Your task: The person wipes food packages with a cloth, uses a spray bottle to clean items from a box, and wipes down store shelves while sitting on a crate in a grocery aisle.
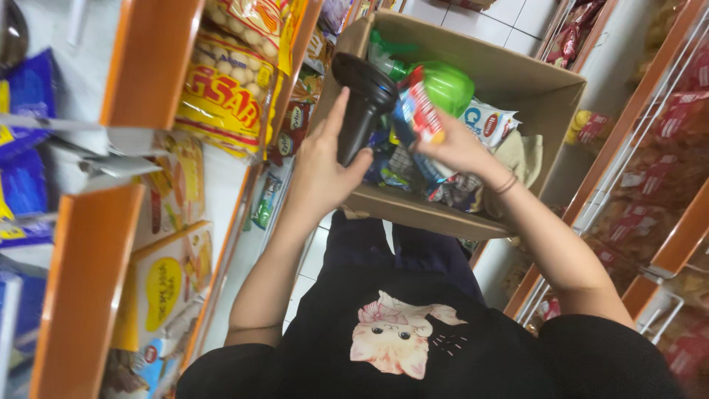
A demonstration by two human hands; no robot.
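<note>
My left hand grips a black hand-held scanner by its handle, its head tilted toward a packet. My right hand holds that small red, blue and white snack packet just in front of the scanner head. Both hands hover over an open cardboard box resting at my lap. Inside the box lie a green spray bottle, a white packet and several other wrapped goods, partly hidden by my hands.
Orange-edged shelves on the left carry yellow snack bags and boxed goods. On the right, orange shelves with white wire racks hold red packets. A white tiled floor shows beyond the box.
</note>
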